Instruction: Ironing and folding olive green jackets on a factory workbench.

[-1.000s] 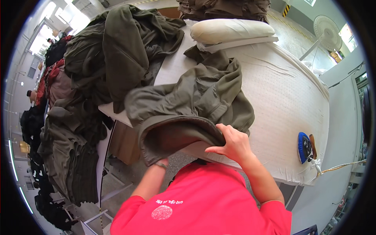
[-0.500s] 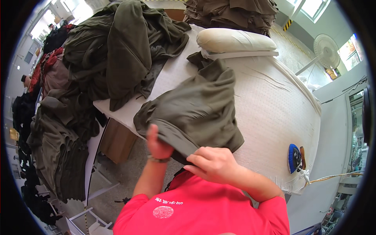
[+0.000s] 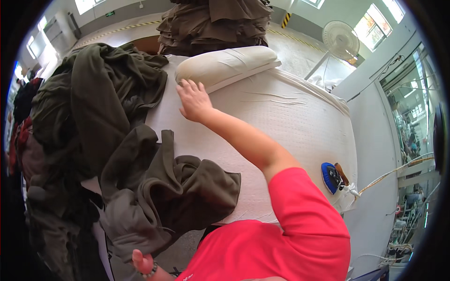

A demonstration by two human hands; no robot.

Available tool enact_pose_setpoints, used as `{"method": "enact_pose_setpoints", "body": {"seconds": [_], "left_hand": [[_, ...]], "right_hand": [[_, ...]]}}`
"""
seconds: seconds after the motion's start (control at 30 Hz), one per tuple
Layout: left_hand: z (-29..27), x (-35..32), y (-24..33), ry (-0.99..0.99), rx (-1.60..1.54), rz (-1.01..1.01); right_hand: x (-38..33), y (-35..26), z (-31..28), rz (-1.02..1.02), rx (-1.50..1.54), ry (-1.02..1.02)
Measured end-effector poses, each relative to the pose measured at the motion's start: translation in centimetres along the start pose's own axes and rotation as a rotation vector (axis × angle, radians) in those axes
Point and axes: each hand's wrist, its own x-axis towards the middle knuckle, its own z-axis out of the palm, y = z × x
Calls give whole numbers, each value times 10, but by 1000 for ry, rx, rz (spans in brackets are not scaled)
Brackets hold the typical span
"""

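My right hand reaches out over the white-covered table, fingers spread. Its fingertips are at the near left end of a long, cream padded pressing form; whether they press on it I cannot tell. A dark olive garment lies crumpled over the table's near left edge, part of it hanging down. Low in the view, beside the garment's hanging end, is my left hand, with a beaded bracelet at the wrist. One digit of it points up; the other fingers are hidden, so its grip does not show.
A big heap of olive cloth covers the table's left side. Behind the form rises a stack of brown fabric pieces. A blue-edged iron with a cord stands at the table's right edge. A white fan stands beyond.
The garment has shifted left and down from the table's middle. My right hand has let go of it and moved up to the padded form. My left hand has dropped lower left.
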Motion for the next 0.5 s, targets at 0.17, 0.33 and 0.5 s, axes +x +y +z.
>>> {"method": "enact_pose_setpoints", "body": {"seconds": [0.17, 0.33, 0.5], "left_hand": [[27, 13, -22, 172, 36, -74], [48, 24, -39, 371, 68, -165], [59, 33, -33, 500, 100, -270]], "right_hand": [[105, 2, 54, 75, -266, -110], [122, 24, 83, 78, -494, -71], [30, 32, 55, -106, -457, 16]]}}
